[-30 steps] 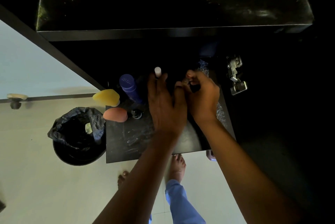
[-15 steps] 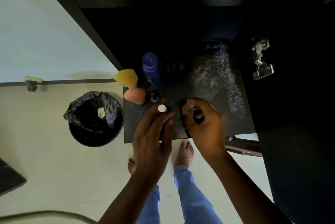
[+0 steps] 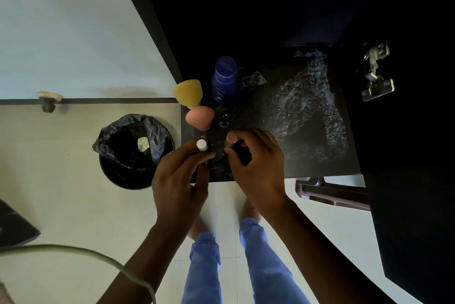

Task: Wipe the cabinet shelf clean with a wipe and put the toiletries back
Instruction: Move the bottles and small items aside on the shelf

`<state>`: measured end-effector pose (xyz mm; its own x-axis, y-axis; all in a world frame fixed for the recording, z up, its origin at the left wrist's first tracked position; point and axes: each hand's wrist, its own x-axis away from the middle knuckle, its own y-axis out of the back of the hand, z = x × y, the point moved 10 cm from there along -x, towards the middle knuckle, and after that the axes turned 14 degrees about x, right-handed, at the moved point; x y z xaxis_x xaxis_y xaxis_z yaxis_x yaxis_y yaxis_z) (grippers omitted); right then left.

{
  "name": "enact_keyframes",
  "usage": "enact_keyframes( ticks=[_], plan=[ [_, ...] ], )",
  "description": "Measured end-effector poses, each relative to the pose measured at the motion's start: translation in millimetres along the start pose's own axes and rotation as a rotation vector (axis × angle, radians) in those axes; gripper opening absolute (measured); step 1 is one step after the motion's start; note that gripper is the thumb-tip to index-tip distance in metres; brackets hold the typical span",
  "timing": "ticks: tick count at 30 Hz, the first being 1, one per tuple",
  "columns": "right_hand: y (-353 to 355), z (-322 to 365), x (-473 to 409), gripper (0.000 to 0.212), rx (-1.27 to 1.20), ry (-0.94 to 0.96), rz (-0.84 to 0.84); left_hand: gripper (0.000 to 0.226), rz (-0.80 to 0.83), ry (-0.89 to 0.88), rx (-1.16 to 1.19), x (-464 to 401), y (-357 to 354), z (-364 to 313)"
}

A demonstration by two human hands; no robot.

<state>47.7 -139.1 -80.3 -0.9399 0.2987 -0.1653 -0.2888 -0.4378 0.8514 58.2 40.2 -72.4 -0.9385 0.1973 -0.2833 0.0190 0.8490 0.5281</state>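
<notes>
1. Left hand [image 3: 179, 178] at the near edge of the dark shelf [image 3: 307, 156], fingers curled round a slim dark item with a white cap [image 3: 201, 145]; the cap pokes up above the knuckles
2. Right hand [image 3: 256, 163] just right of the left, fingers and thumb curled round a small black object [image 3: 242, 154]; too dark to tell what it is. The two hands sit close together, fingertips nearly meeting
3. Shelf surface carries a pale powdery or streaky smear [image 3: 307, 111] across its middle and right part, running toward the far right corner
4. Toiletries grouped at the shelf's left side: blue Nivea bottle [image 3: 224, 80] upright; yellow sponge [image 3: 187, 91] just left of it at the shelf edge; pink sponge [image 3: 200, 117] nearer, touching or almost touching the yellow one; small black bottle [image 3: 224, 119] just right of the pink sponge
5. Crumpled dark cloth or wipe [image 3: 253, 79] just right of the Nivea bottle; cannot tell which
6. Metal hinge [image 3: 375, 72] on the dark cabinet panel at right
7. On the pale floor to the left: black bin [image 3: 134, 151] lined with a dark bag, a pale scrap inside
8. Person's blue trouser legs [image 3: 246, 266] and bare feet below the hands; a brown stool [image 3: 332, 192] partly under the shelf at near right
</notes>
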Motion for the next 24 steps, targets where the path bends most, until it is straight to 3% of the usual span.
enact_keyframes(
  ticks=[15, 24],
  plan=[
    [-9, 1, 4, 0.024, 0.092, -0.091, 0.063, 0.023, -0.007, 0.042, 0.044, -5, 6, 6],
    [24, 8, 2, 0.054, 0.145, -0.106, 0.187, 0.022, 0.087, 0.114, 0.084, 0, 21, -3]
  ],
)
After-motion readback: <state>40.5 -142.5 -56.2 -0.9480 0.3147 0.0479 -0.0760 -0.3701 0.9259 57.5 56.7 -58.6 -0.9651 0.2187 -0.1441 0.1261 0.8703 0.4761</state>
